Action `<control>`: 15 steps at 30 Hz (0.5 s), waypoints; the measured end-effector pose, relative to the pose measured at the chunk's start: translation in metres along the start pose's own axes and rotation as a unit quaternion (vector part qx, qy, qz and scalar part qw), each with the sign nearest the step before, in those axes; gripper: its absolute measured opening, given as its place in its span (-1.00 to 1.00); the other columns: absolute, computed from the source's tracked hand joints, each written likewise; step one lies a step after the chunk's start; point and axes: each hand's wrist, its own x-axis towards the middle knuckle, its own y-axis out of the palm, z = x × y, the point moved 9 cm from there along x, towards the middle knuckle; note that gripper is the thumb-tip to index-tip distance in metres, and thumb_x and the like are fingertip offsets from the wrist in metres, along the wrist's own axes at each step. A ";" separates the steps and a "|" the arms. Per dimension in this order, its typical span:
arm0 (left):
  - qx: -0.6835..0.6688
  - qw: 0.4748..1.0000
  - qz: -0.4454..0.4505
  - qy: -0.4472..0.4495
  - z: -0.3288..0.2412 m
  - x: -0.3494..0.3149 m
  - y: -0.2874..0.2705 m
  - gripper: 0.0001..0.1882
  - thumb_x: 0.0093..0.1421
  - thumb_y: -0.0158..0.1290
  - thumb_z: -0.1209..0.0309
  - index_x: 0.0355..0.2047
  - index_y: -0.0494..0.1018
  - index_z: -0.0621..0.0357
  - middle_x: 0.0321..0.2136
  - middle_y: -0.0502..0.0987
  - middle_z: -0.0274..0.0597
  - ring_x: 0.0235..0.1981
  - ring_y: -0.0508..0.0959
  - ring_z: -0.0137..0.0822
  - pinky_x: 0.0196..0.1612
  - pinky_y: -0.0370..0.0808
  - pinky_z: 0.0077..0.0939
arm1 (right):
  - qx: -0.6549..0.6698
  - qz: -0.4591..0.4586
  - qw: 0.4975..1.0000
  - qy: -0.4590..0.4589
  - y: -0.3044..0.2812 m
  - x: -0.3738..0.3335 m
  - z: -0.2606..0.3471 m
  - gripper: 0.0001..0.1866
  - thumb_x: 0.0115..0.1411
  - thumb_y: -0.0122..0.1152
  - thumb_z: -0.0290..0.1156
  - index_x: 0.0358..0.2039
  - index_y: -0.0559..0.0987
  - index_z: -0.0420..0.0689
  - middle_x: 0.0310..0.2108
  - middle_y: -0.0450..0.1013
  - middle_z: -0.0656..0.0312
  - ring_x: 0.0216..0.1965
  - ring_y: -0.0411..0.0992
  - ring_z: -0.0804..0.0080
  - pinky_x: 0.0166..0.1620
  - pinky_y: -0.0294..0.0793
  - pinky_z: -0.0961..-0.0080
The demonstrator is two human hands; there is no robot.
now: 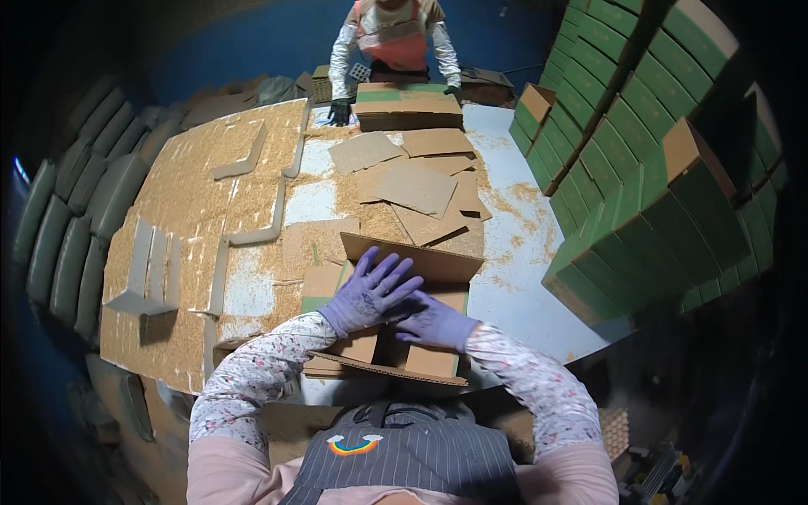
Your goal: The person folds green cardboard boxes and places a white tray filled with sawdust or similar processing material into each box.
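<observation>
A brown cardboard box with green edges [421, 358] lies in front of me on the table, its far flap [421, 257] standing up. My left hand [370, 290], in a purple glove, rests flat on the box top with fingers spread. My right hand [433, 324], also in a purple glove, presses flat on the box just beside and partly under the left hand. Neither hand grips anything.
Loose cardboard sheets [417, 189] and sawdust-like grains cover the table [513, 278]. Across the table another person [391, 42] in dark gloves holds a similar box [406, 108]. Stacks of green boxes [640, 177] rise on the right. Grey sacks [71, 219] line the left.
</observation>
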 end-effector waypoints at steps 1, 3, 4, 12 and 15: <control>-0.046 0.998 -0.011 -0.044 0.009 0.000 0.001 -0.13 -0.09 0.18 -0.03 0.21 0.13 -0.05 0.27 -0.01 -0.05 0.30 -0.05 -0.03 0.26 -0.18 0.19 | 0.038 -0.119 0.992 0.000 -0.023 -0.027 -0.004 -0.55 0.10 0.11 -0.21 0.02 0.38 -0.03 0.12 0.24 0.05 0.24 -0.01 -0.04 0.28 -0.09 0.11; 0.006 0.980 0.038 -0.196 0.061 -0.020 -0.018 -0.09 -0.16 0.24 0.02 0.19 0.14 -0.01 0.22 0.06 0.02 0.23 0.06 0.01 0.25 -0.16 0.22 | 0.080 -0.155 0.984 0.020 -0.020 -0.064 0.001 -0.48 0.05 0.14 -0.26 0.06 0.36 -0.04 0.13 0.22 0.02 0.23 0.03 0.00 0.26 0.00 0.16; 0.022 0.977 0.029 -0.208 0.066 -0.030 -0.022 -0.10 -0.16 0.25 0.04 0.19 0.15 0.00 0.18 0.10 0.02 0.20 0.11 0.02 0.23 -0.12 0.25 | 0.085 -0.128 0.988 0.025 -0.023 -0.073 0.020 -0.46 0.04 0.17 -0.28 0.08 0.34 -0.03 0.14 0.20 0.02 0.23 0.05 0.02 0.26 0.01 0.17; -0.101 0.985 0.032 -0.135 0.059 -0.013 -0.043 -0.34 -0.01 0.18 0.25 0.09 0.25 0.17 -0.13 0.41 -0.02 -0.05 0.40 -0.06 0.20 0.19 -0.13 | 0.528 -0.406 0.669 0.329 -0.004 -0.125 -0.055 -0.07 -0.12 0.42 -0.33 0.23 0.10 -0.13 0.18 0.03 -0.03 0.21 0.02 0.15 0.21 0.13 0.32; -0.207 0.973 0.078 -0.058 0.016 -0.041 -0.075 -0.26 -0.01 0.16 0.06 0.10 0.22 0.22 -0.03 0.38 0.00 0.02 0.38 -0.06 0.20 0.19 -0.12 | 0.471 -0.358 0.691 0.415 0.044 -0.138 -0.091 -0.03 -0.06 0.41 -0.17 0.25 0.05 -0.18 0.18 0.04 -0.01 0.20 0.05 0.20 0.17 0.16 0.34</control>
